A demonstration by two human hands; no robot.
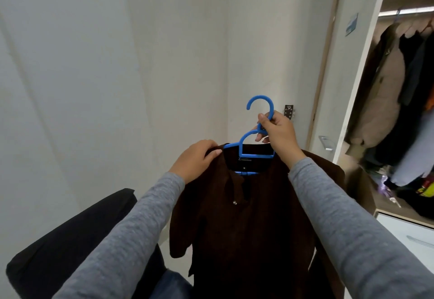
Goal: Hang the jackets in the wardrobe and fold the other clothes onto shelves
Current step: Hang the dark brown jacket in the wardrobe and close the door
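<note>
R hand [279,131] grip closed on hanger [256,143] neck; L hand [197,160] pinches jacket [246,228] shoulder.

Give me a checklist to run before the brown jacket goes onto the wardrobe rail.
1. Hanger gripped: ok, right hand holds its neck below the hook.
2. Jacket seated on hanger: ok at the collar; far shoulder cannot tell.
3. Left hand steadying the shoulder: ok.
4. Hook free to catch: ok, nothing on it.
5. Rail reachable: ok, wardrobe open to the right.
6. Free gap on rail: cannot tell, hanging coats crowd it.
</note>
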